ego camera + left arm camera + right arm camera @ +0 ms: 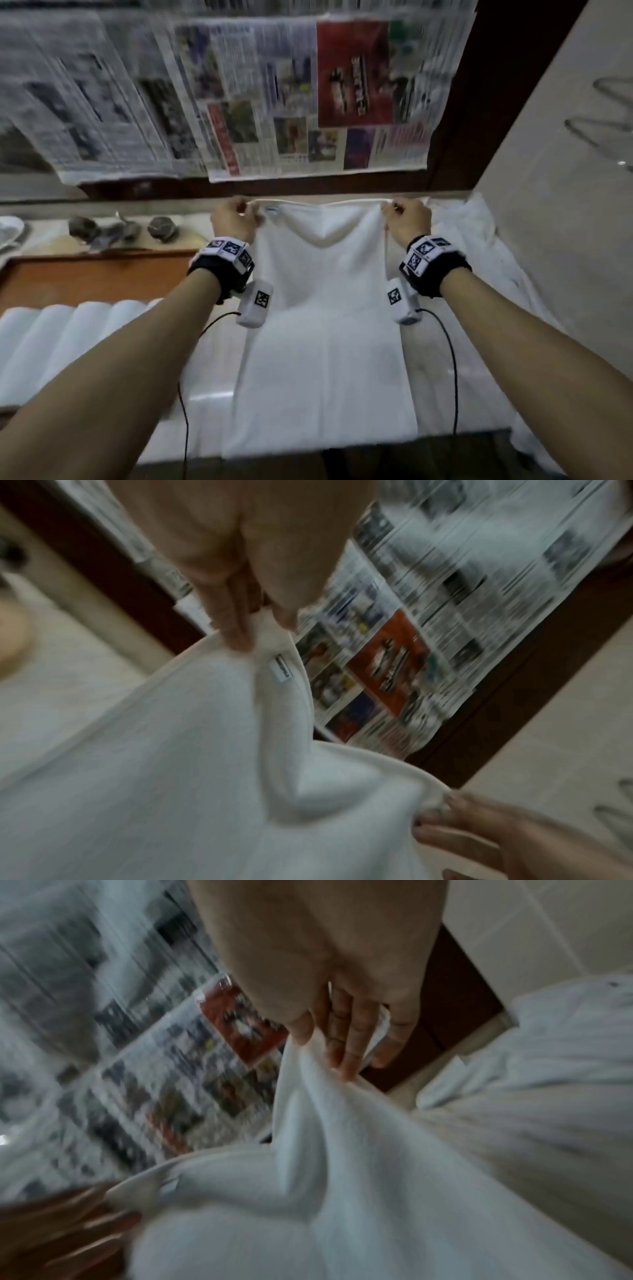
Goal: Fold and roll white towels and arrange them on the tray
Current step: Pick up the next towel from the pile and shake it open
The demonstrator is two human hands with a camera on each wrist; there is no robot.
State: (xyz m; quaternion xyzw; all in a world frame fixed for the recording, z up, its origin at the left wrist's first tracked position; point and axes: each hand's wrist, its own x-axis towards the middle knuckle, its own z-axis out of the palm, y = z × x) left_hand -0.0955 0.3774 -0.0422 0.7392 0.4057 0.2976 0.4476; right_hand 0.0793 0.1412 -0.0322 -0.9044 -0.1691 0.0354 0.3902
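A white towel (325,308) hangs stretched between my two hands over the counter, its lower part lying on the surface. My left hand (236,216) pinches its top left corner, close to a small label (281,669). My right hand (404,216) pinches the top right corner (322,1053). The top hem runs taut between the hands and the cloth sags in a fold below it. Several rolled white towels (68,339) lie in a row on the brown tray (96,277) at the left.
Newspaper sheets (239,96) cover the window behind. A heap of loose white cloth (472,246) lies at the right by the tiled wall (555,171). Dark stones (161,228) sit on the ledge at the back left. Cables hang from both wrist cameras.
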